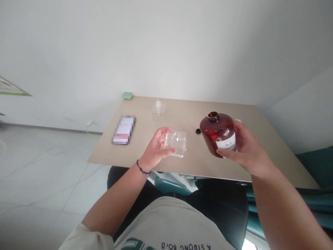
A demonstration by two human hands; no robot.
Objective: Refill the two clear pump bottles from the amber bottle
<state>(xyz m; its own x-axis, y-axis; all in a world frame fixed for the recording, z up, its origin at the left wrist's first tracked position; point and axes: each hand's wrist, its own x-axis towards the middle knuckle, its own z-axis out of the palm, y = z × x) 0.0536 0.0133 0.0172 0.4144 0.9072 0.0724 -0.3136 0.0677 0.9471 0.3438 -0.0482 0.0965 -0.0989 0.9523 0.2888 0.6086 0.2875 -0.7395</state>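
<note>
My left hand (157, 147) is closed around a clear, square, see-through container (177, 143), held above the front part of the table. My right hand (247, 149) grips a large dark-red, see-through bottle (215, 130) from its right side, thumb near the white label marked M. The bottle has no cap on its round mouth and leans left, towards the clear container, without touching it. A small black cap (198, 131) lies on the table just left of the bottle.
Behind my left hand stands another clear square container (161, 116) with a white nozzle piece (158, 107). A phone (124, 130) lies at the table's left, and a small green box (127, 96) sits at the back left corner. The beige table (182, 116) meets the wall.
</note>
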